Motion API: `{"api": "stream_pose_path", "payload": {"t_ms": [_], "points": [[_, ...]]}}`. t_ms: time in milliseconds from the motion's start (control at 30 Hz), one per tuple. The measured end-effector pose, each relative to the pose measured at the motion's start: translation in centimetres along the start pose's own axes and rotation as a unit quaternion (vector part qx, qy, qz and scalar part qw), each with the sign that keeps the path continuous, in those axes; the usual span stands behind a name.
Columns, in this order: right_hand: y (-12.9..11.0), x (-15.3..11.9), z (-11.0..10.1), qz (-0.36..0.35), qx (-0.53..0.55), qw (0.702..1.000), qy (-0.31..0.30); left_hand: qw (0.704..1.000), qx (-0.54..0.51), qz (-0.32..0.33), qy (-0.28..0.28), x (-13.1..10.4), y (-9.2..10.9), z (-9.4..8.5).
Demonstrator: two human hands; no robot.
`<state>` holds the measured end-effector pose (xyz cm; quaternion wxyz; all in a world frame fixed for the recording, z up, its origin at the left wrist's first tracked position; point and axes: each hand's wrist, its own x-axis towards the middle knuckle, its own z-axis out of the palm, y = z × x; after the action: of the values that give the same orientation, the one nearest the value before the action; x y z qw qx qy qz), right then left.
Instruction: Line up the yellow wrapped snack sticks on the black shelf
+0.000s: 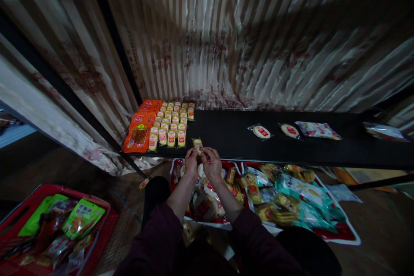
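Both my hands meet at the front edge of a black shelf [223,138]. My left hand [191,162] and my right hand [211,164] pinch a small wrapped cake [197,143] between their fingertips. Its clear wrapper shows a yellowish cake inside. To the left on the shelf stand rows of similar wrapped cakes [172,138] with red and white labels. Beside them, at the left end, lie orange snack packets [139,133]. Under my forearms is a red basket [173,177] filled with round and yellow wrapped pastries, partly hidden by my arms.
Farther right on the shelf lie round wrapped pastries [261,132] and a striped packet [318,130]. A second red basket [351,228] holds teal bags and pastries. At lower left, another red basket [106,224] contains green packets. Black posts [113,30] and a striped curtain [207,43] stand behind.
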<state>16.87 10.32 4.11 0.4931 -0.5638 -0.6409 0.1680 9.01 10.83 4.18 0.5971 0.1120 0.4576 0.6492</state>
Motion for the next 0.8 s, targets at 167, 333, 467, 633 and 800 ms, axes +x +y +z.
{"api": "stream_pose_path", "payload": {"t_ms": [167,333,467,633,800], "points": [[0.1,0.4,0.4,-0.001,-0.03,1.0,-0.006,1.0,-0.002,-0.004,-0.006,0.1,0.6,0.2],[-0.3,0.7,0.3,0.004,-0.019,0.999,-0.025,1.0,0.012,0.012,-0.022,0.3,1.1,0.3],[-0.5,1.0,0.3,0.047,0.005,0.998,-0.045,0.999,0.029,0.016,-0.042,0.3,1.2,0.5],[0.0,1.7,0.6,0.094,0.028,0.993,-0.063,0.995,0.063,0.059,-0.053,0.7,0.8,0.8],[0.7,2.5,0.9,0.128,0.046,0.989,-0.066,0.979,0.137,0.142,-0.057,1.3,0.3,1.0]]}}
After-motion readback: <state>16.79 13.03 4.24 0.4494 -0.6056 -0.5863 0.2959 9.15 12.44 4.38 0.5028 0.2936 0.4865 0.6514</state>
